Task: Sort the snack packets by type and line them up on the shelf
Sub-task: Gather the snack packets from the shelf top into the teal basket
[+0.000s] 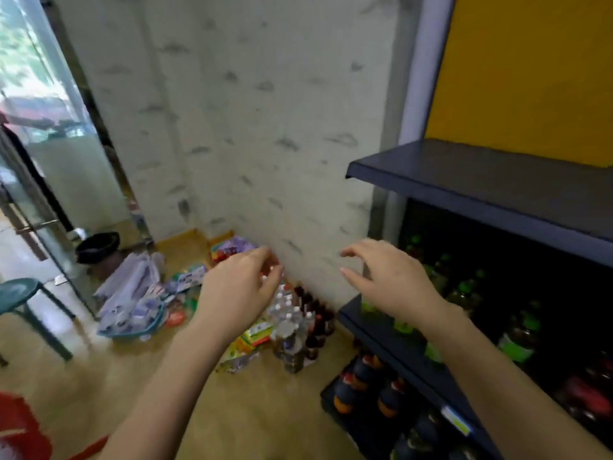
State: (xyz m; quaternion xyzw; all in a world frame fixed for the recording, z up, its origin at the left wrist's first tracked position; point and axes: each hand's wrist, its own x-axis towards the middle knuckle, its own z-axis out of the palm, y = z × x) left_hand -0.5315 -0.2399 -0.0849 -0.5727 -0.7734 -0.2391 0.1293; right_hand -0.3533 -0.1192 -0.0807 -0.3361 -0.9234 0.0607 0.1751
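Note:
A blue basket (132, 332) on the floor at left holds pale purple snack packets (132, 287). More packets lie loose beside it, blue-white ones (189, 279) and a purple-red pack (232, 247) by the wall. My left hand (237, 290) hovers above the floor pile, empty, with curled fingers apart. At the same height my right hand (388, 277) is out in front of the shelving, empty too, fingers spread. The dark blue top shelf (481, 184) at right is bare, with a yellow panel behind it.
Small bottles (298, 323) and green-yellow cartons (253, 336) stand on the floor by the wall corner. Lower shelves (391, 340) hold drink bottles. A teal stool (23, 293), a black bin (98, 247) and a glass door are at left. Something red (20, 426) is at bottom left.

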